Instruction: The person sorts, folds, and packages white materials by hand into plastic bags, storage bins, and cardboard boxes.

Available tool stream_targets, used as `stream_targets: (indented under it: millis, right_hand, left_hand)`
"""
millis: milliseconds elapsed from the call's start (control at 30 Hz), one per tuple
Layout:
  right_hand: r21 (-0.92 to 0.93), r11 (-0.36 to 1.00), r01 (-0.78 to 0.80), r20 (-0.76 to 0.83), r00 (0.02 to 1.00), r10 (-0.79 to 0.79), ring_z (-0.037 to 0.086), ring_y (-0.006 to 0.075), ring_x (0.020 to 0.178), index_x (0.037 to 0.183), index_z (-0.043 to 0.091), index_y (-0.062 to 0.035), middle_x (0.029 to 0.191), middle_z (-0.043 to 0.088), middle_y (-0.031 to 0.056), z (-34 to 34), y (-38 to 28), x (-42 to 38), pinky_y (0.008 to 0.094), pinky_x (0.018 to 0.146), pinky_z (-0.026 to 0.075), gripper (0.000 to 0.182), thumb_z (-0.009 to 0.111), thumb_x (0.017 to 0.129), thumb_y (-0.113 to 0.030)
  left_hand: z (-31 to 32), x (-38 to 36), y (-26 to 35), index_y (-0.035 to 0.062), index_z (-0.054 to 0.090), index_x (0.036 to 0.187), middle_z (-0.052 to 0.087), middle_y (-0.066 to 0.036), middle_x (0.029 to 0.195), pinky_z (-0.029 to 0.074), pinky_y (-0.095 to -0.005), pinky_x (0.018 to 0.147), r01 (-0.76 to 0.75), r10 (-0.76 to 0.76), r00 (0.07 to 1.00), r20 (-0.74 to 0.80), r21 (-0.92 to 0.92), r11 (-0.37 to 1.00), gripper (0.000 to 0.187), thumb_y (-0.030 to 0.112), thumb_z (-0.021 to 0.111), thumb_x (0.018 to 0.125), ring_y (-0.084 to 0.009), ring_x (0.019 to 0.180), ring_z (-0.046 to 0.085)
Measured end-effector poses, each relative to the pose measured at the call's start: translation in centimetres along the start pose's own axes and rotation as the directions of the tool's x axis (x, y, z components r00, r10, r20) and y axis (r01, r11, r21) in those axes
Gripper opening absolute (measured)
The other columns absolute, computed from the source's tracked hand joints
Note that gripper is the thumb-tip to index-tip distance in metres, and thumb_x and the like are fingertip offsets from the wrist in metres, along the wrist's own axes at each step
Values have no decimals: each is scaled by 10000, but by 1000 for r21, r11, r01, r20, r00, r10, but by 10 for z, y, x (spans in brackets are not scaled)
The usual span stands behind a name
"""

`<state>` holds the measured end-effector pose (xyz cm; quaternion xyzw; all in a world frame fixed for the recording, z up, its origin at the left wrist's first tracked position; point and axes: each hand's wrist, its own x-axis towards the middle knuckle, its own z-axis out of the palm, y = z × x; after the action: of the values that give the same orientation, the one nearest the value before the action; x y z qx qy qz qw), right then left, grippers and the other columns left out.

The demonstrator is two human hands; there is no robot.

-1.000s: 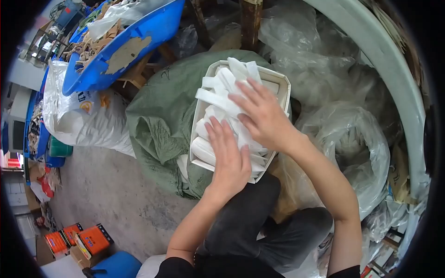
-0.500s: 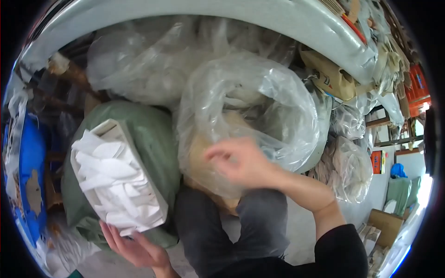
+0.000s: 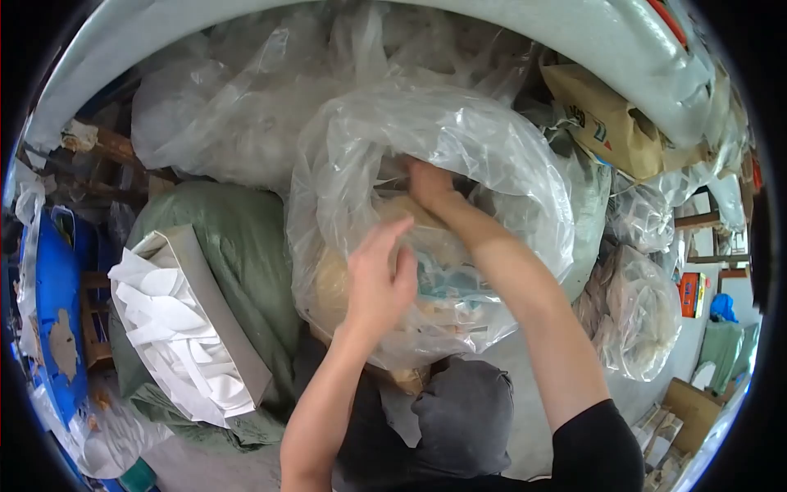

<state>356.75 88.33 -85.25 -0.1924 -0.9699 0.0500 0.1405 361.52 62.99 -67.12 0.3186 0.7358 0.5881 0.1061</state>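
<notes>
In the head view, the right hand is partly hidden: its wrist and back show within the mouth of a large, clear, crumpled plastic bag, but the fingers are lost in shadow and behind the plastic. Whether they are spread, closed or clamped on something cannot be told. The bag's contents are hard to make out; pale brown and blue-green patches show through its near side. The left forearm is cut off by the lower edge of the picture.

The bag's rolled rim surrounds the right hand and wrist. The left hand is over the near left part of the bag, its thumb apart from the fingers and nothing visible between them; whether it touches the plastic is unclear. To the left, an open white cardboard box filled with flat white strips and curved pieces sits tilted on a bulging dark green woven sack, well apart from both hands.

Half a second earlier, the right hand was above the bag's near side and the left was at the box's lower end; now the right is inside the bag and the left has left the box.
</notes>
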Motion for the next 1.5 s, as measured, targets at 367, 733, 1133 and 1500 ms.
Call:
stream_targets:
  millis: [367, 733, 1133, 1500]
  right_hand:
    - [376, 790, -485, 842, 535, -73, 631, 233, 1038, 1237, 671, -19, 1172, 704, 134, -255, -61, -14, 350, 908, 504, 384, 641, 907, -211]
    - [803, 575, -156, 241, 968, -75, 559, 272, 1137, 1363, 572, -16, 1269, 622, 134, -228, -25, 141, 346, 998, 453, 615, 679, 855, -346]
    - [38, 998, -50, 195, 980, 41, 507, 327, 1344, 1443, 496, -29, 1439, 545, 189, -102, -40, 104, 379, 1100, 417, 834, 761, 766, -437]
    - [-165, 978, -131, 227, 960, 167, 507, 371, 1341, 1476, 466, -37, 1456, 536, 178, -70, -9, 127, 403, 1102, 423, 886, 741, 776, -505]
  left_hand:
    - [23, 54, -24, -19, 642, 1281, 649, -115, 1219, 484, -281, 889, 517, -470, 841, 267, -649, 558, 443, 340, 526, 1049, -173, 1036, 597]
    - [-66, 190, -14, -20, 698, 1137, 689, -195, 1099, 508, -347, 846, 210, -306, 914, -266, -336, 918, 379, 244, 528, 925, -304, 963, 637]
    - [-82, 84, 15, -35, 552, 1324, 675, -219, 1163, 501, -385, 954, 296, -438, 894, 97, -861, 414, 400, 256, 424, 1082, -286, 1069, 657]
    - [-87, -29, 25, -11, 559, 1316, 701, -178, 1063, 511, -337, 889, 337, -525, 825, 212, -929, 155, 430, 336, 417, 1105, -241, 1012, 671]
